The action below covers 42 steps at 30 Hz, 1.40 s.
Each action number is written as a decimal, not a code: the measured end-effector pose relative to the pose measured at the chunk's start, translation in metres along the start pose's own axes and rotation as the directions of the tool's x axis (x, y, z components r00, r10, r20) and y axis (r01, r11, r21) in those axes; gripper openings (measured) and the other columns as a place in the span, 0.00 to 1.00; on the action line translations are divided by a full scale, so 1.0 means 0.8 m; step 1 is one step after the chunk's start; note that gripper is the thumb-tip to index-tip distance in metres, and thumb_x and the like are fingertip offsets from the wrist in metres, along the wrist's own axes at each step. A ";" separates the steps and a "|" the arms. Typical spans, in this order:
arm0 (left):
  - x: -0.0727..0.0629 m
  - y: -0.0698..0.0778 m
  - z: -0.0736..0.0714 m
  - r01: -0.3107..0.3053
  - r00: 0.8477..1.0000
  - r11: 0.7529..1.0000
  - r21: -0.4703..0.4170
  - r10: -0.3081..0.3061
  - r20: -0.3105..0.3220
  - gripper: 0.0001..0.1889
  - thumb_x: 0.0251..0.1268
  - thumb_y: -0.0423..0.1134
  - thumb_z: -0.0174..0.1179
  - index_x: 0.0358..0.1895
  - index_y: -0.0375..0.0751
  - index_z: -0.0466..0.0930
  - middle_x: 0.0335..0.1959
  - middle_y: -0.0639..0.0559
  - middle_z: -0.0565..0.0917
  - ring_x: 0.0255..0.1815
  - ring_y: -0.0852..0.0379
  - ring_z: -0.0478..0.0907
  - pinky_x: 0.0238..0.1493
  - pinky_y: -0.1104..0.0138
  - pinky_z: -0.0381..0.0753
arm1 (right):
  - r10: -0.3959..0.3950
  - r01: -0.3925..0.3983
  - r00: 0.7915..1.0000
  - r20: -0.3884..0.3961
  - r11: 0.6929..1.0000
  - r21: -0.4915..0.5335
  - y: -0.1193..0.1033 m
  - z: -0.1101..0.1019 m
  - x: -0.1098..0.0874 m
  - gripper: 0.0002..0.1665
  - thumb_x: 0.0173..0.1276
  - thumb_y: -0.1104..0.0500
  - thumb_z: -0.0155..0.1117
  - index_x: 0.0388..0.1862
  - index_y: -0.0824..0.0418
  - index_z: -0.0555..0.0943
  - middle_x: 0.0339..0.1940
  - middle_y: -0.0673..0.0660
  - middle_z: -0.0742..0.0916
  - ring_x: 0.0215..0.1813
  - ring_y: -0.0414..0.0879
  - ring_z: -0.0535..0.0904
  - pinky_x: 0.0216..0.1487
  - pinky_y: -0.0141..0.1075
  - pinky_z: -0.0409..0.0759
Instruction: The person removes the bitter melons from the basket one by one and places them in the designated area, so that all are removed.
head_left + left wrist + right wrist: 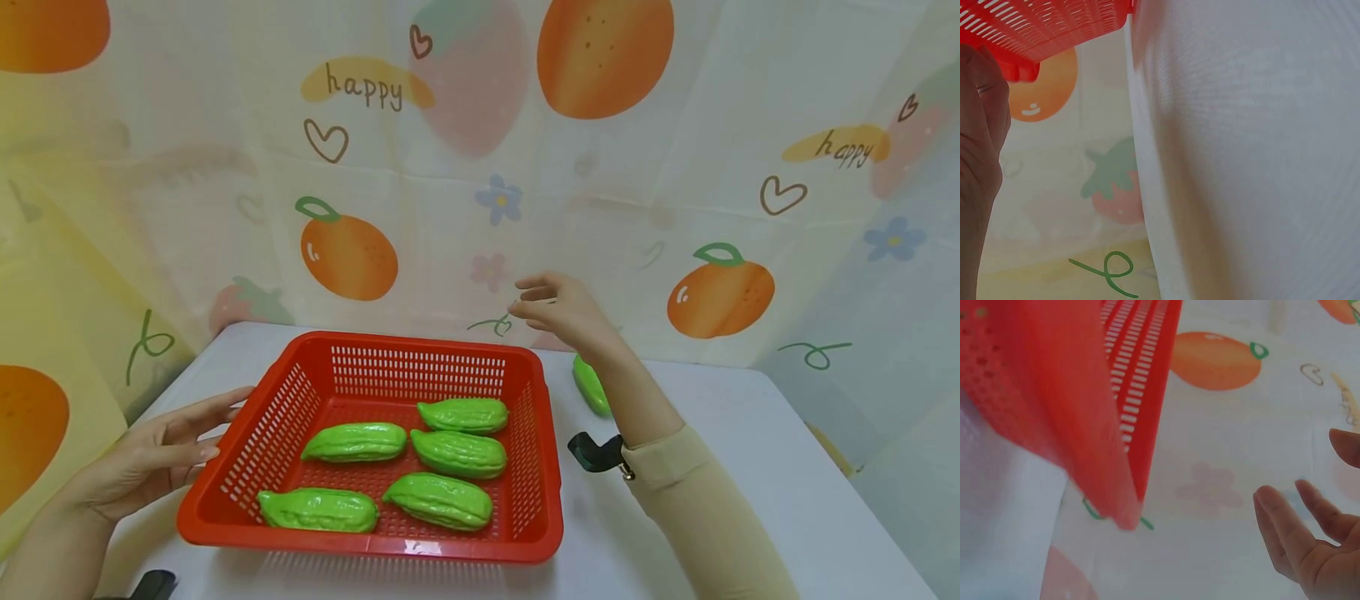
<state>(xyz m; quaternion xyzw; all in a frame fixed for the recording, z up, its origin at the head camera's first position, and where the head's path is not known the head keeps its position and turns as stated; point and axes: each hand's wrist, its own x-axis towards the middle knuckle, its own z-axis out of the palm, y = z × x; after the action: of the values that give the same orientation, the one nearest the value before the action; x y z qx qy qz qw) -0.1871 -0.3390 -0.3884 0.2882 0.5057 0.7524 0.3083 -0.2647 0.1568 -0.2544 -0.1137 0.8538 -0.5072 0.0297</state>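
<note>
A red plastic basket (536,467) with slotted walls stands on the white table, holding several green, ridged toy bitter melons (459,454). At its left side is my left hand (161,450), fingers and thumb extended against the outside of the rim; in the left wrist view that hand (982,119) meets the basket rim (1022,70). My right hand (562,308) is raised beyond the basket's far right corner, with loosely bent fingers and nothing in them. The right wrist view shows that hand (1316,544) apart from the basket (1094,425).
Another green bitter melon (591,386) lies on the table (720,467) right of the basket, partly hidden by my right forearm. A fruit-print cloth (450,192) hangs behind the table. Black wrist mounts (596,452) sit at both wrists.
</note>
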 end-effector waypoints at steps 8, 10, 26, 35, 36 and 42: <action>0.002 0.001 0.000 0.011 1.000 1.000 -0.012 -0.011 0.005 0.36 0.72 0.20 0.28 0.80 0.52 0.48 0.73 0.55 0.70 0.64 0.50 0.80 0.62 0.56 0.81 | -0.024 0.023 0.999 0.026 1.000 0.020 -0.013 0.025 0.005 0.27 0.67 0.53 0.66 0.63 0.57 0.75 0.63 0.62 0.80 0.62 0.57 0.80 0.64 0.46 0.81; 0.002 0.001 0.000 0.012 1.000 1.000 -0.017 -0.012 0.004 0.36 0.72 0.20 0.28 0.80 0.52 0.48 0.73 0.55 0.70 0.64 0.49 0.80 0.62 0.56 0.81 | -0.030 0.029 0.999 0.026 0.999 0.027 -0.016 0.030 0.007 0.27 0.67 0.54 0.67 0.63 0.57 0.75 0.62 0.61 0.81 0.61 0.57 0.80 0.63 0.46 0.82; -0.002 0.001 -0.003 0.019 0.999 1.000 0.018 -0.019 -0.027 0.37 0.72 0.20 0.30 0.80 0.53 0.47 0.71 0.55 0.71 0.63 0.51 0.81 0.62 0.56 0.81 | -0.044 0.034 0.992 0.116 0.995 0.089 -0.037 0.082 0.013 0.24 0.65 0.55 0.68 0.60 0.54 0.77 0.60 0.57 0.81 0.58 0.52 0.83 0.62 0.43 0.83; -0.001 -0.001 -0.004 0.015 1.000 1.000 0.009 -0.014 -0.020 0.37 0.72 0.20 0.29 0.80 0.52 0.47 0.71 0.54 0.71 0.63 0.49 0.81 0.62 0.56 0.81 | -0.056 0.045 0.981 0.188 0.997 0.061 -0.038 0.111 0.016 0.24 0.64 0.52 0.69 0.59 0.51 0.78 0.60 0.56 0.82 0.57 0.50 0.83 0.59 0.43 0.84; -0.001 -0.001 -0.004 0.013 1.000 1.000 0.008 -0.013 -0.019 0.37 0.72 0.20 0.29 0.80 0.52 0.48 0.71 0.54 0.71 0.63 0.49 0.81 0.62 0.56 0.81 | -0.053 0.042 0.979 0.195 0.997 0.061 -0.038 0.113 0.017 0.25 0.64 0.51 0.69 0.59 0.51 0.78 0.59 0.56 0.82 0.57 0.50 0.83 0.59 0.44 0.83; -0.001 -0.002 -0.007 0.006 1.000 1.000 -0.007 -0.007 -0.008 0.37 0.71 0.20 0.28 0.80 0.53 0.48 0.72 0.54 0.71 0.63 0.49 0.81 0.62 0.55 0.81 | -0.043 0.037 0.973 0.227 0.999 0.027 -0.043 0.127 0.017 0.22 0.63 0.50 0.70 0.56 0.46 0.80 0.58 0.53 0.83 0.57 0.49 0.82 0.60 0.47 0.82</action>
<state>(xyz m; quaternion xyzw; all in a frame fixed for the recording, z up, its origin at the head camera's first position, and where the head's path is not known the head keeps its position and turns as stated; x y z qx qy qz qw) -0.1901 -0.3426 -0.3922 0.2823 0.5053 0.7544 0.3096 -0.2557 0.0504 -0.2728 -0.1879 0.8365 -0.5010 0.1184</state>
